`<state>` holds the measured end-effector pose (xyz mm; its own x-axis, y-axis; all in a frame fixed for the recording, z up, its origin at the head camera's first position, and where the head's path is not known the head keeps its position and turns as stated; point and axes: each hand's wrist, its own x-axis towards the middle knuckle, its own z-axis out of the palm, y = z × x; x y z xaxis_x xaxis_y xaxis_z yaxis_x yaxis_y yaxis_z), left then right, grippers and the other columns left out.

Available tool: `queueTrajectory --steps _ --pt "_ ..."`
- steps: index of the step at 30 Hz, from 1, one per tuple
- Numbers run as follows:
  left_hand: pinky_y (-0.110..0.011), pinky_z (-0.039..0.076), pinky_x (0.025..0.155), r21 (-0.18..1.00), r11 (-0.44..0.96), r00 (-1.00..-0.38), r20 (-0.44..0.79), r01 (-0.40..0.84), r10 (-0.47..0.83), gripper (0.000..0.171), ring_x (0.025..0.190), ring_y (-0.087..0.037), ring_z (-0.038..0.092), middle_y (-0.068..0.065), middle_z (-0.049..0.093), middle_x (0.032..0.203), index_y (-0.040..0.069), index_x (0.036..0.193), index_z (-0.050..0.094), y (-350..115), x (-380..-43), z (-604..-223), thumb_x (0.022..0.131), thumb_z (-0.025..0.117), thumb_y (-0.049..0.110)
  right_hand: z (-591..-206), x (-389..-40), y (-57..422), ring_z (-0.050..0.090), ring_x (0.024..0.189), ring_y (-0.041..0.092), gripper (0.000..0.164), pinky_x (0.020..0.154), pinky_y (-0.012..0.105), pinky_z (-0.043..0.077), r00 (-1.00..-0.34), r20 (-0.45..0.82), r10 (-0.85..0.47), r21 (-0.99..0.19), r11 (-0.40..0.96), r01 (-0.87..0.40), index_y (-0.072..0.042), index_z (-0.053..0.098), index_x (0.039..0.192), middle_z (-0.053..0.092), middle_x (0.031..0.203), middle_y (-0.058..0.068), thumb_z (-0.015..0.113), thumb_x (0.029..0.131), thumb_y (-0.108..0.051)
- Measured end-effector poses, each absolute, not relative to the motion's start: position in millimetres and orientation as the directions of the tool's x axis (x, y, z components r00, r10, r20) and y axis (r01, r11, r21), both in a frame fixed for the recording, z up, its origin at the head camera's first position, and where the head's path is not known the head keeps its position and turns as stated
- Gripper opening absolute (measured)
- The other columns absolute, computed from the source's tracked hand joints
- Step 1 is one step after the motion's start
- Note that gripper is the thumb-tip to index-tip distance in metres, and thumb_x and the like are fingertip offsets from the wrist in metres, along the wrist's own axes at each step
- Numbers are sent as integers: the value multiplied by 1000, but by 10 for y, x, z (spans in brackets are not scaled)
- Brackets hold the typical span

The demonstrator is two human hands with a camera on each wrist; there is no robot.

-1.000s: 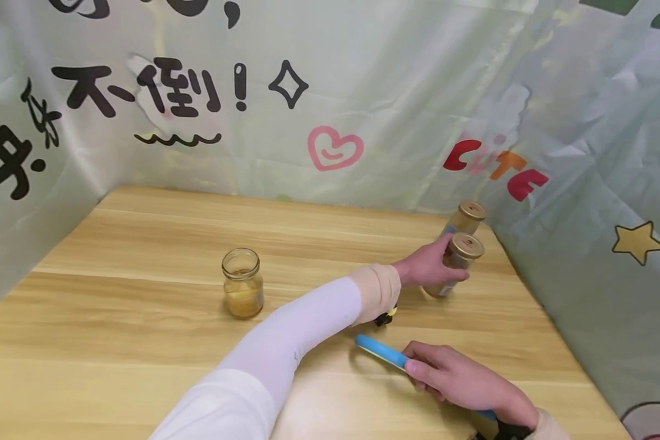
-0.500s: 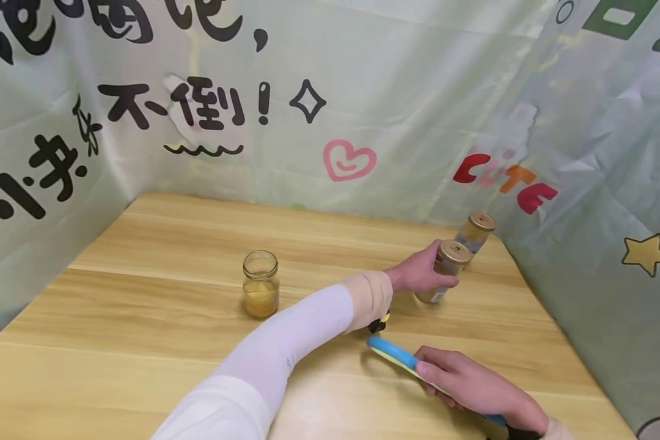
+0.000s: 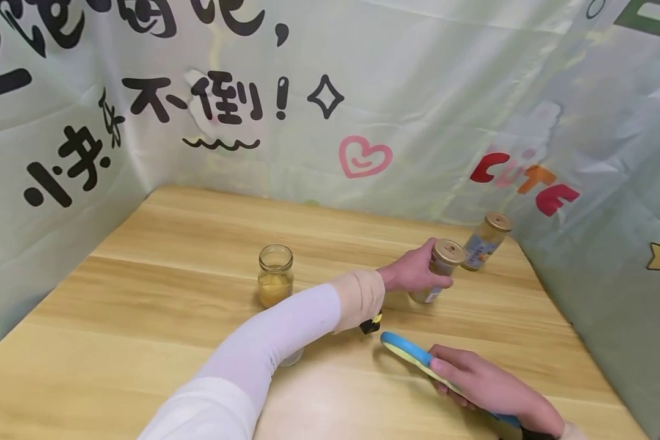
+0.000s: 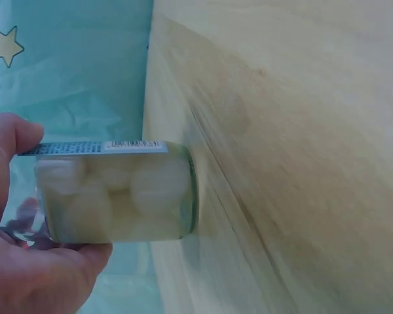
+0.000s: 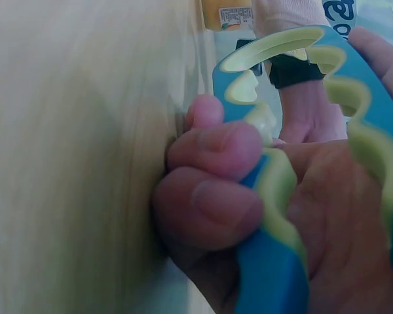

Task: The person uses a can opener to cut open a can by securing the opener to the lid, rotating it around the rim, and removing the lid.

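Observation:
My left hand [image 3: 415, 269] grips a glass jar [image 4: 118, 196] with a gold lid, thumb on one side and fingers on the other. Pale rounded pieces show through its glass in the left wrist view, and its base is right at the tabletop. In my right hand [image 3: 484, 379] is a blue jar opener [image 3: 409, 351] with a wavy yellow-green inner edge. The right wrist view shows fingers [image 5: 216, 157] curled round one arm of the opener. Its looped end points toward the left wrist, apart from the held jar.
A second gold-lidded jar [image 3: 483, 247] stands at the back right, near the cloth wall [image 3: 418, 91]. An uncovered jar [image 3: 275, 284] with yellow contents stands left of the left sleeve [image 3: 286, 330]. Partly hidden by that sleeve, a pale round object [image 3: 293, 357] lies on the wooden table [image 3: 159, 342].
The left hand has drawn its jar leftward, away from the back-right jar, which now shows more fully. The head view has swung left. The right hand keeps hold of the jar opener.

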<state>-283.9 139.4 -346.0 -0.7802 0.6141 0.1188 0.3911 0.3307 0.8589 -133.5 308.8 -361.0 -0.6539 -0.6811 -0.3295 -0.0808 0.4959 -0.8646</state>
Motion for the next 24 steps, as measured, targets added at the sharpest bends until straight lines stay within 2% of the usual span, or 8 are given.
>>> queueTrajectory --steps 4,11,19,24 --pt "-23 47 81 860 339 -787 110 381 607 66 103 -9 56 3 55 119 20 136 35 1317 -2804 -3439 83 72 31 -3610 -1333 3102 44 51 13 34 45 27 45 -649 -330 -686 -875 480 -64 1 50 107 53 83 17 25 108 -22" --pt "-25 47 81 861 340 -799 119 379 590 67 102 -10 56 2 55 119 19 138 34 1129 -2733 -3427 84 72 31 -3587 -1356 3113 46 52 5 34 44 26 45 -645 -347 -681 -865 498 -62 0 50 108 54 83 13 24 108 -22" --pt "-27 48 84 877 319 -809 123 360 575 69 103 -11 56 3 55 119 21 138 34 886 -2698 -3443 83 73 32 -3582 -1393 3096 47 53 5 34 43 26 45 -638 -354 -684 -858 509 -71 -1 51 108 54 83 18 25 108 -23" --pt "-28 47 86 871 332 -809 115 361 577 64 104 -10 56 4 56 118 21 134 37 763 -2622 -3472 83 73 32 -3599 -1366 3090 46 53 8 33 46 26 46 -635 -346 -691 -861 503 -79 -1 51 109 54 82 22 25 108 -21"
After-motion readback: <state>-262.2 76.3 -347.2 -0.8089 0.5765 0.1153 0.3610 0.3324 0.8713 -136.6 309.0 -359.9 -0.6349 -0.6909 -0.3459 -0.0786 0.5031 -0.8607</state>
